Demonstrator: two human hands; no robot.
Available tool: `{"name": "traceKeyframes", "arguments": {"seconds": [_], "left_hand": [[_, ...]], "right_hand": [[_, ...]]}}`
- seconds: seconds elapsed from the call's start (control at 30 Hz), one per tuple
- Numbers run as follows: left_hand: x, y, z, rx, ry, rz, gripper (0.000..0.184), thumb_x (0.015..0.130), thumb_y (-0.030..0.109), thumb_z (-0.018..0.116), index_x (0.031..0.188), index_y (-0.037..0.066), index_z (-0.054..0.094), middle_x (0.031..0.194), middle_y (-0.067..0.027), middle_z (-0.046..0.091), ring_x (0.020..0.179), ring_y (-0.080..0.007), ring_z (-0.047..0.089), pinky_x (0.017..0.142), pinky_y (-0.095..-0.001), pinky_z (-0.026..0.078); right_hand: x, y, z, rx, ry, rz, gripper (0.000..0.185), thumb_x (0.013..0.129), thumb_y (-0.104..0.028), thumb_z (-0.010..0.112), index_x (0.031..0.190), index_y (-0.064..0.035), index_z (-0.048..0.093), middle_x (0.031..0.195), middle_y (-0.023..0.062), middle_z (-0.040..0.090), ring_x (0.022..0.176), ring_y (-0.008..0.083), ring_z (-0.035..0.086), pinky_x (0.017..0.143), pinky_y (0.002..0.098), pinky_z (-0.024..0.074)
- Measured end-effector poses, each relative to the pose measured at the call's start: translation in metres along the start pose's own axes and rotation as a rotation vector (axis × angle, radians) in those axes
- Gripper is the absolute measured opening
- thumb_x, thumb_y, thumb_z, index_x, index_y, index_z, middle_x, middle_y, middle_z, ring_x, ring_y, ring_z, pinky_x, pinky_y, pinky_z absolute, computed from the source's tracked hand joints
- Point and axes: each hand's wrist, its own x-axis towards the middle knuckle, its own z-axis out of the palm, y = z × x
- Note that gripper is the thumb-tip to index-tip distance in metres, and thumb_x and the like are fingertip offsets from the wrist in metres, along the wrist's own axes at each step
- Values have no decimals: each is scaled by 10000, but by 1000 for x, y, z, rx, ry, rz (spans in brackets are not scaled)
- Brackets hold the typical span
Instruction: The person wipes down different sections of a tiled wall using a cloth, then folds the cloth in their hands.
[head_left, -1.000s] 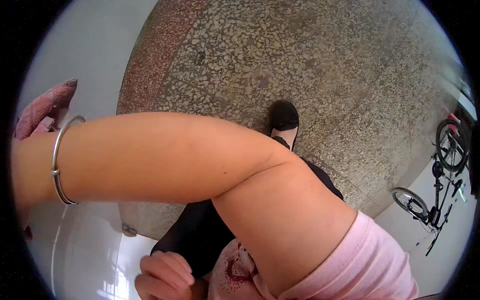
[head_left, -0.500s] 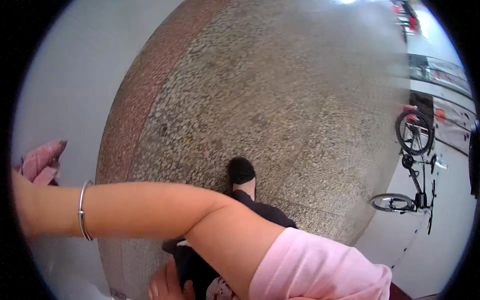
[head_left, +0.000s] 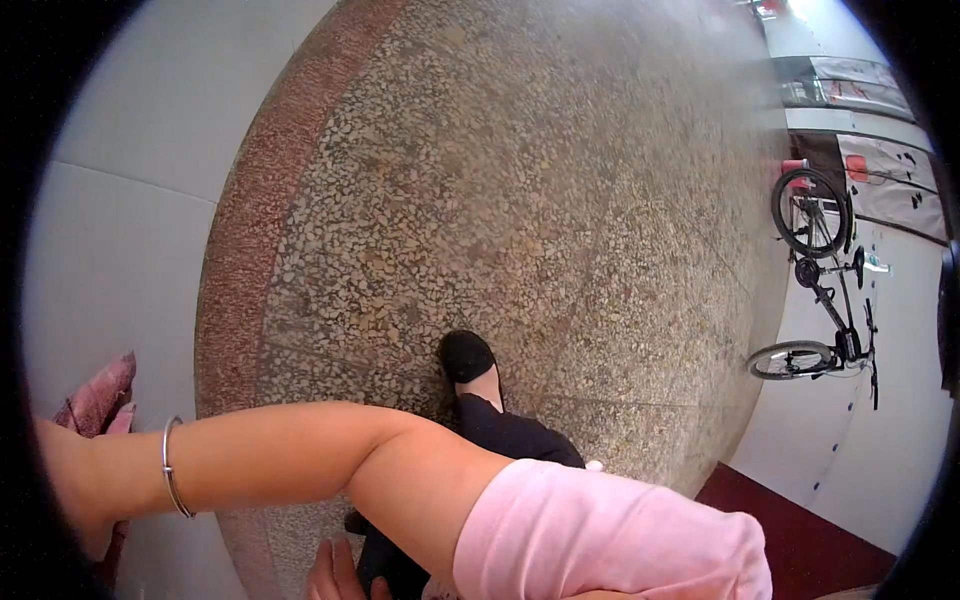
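Pointing its tip up-right, pink cloth (head_left: 103,392) at right hand (head_left: 78,485), long axis part-hidden, grip unclear

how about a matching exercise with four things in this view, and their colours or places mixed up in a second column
Things:
1. cloth
2. bracelet
3. bicycle
4. shoe

Colours or places:
a. at the right of the view
b. dull pink
c. near the middle of the view
d. silver

Right pairs: 1-b, 2-d, 3-a, 4-c
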Motion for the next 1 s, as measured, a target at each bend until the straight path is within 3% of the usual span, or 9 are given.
{"name": "traceKeyframes", "arguments": {"seconds": [0.07, 0.17, 0.27, 0.43, 1.0], "left_hand": [[2, 4, -2, -12, 15, 0, 612, 886, 253, 579, 1434, 97, 355, 1408, -208, 400, 1249, -401, 406, 1041, -489, 322], [1, 4, -3, 9, 0, 18, 610, 889, 239, 568, 1440, 101, 347, 1417, -205, 388, 1257, -398, 399, 1041, -488, 323], [0, 4, -3, -15, -2, 15, 599, 893, 229, 560, 1438, 96, 351, 1414, -207, 391, 1252, -401, 402, 1040, -491, 323], [0, 9, -7, -41, 11, -24, 557, 903, 172, 546, 1422, 76, 368, 1405, -214, 399, 1244, -411, 407, 1030, -492, 328], [7, 12, -12, -14, 27, -19, 531, 897, 179, 557, 1395, 78, 403, 1381, -189, 433, 1229, -387, 434, 1018, -476, 345]], "right_hand": [[-3, -1, 1, 78, 114, 8, 438, 756, -414, 558, 1066, -134, 688, 1124, 99, 647, 1089, 295, 560, 926, 577, 345], [4, 2, 9, 97, -56, 54, 444, 797, -415, 519, 1101, -133, 679, 1164, 94, 635, 1105, 289, 560, 932, 546, 363], [7, -1, 12, 18, 18, 44, 452, 829, -405, 474, 1142, -139, 664, 1224, 92, 612, 1124, 290, 555, 946, 522, 370], [0, -22, -58, 34, 95, -17, 181, 655, -327, 658, 656, -146, 663, 943, -2, 549, 974, 223, 491, 866, 419, 362], [-17, -28, -79, 18, 124, 42, 181, 657, -330, 660, 673, -150, 670, 946, 0, 557, 974, 223, 498, 862, 421, 367]]}}
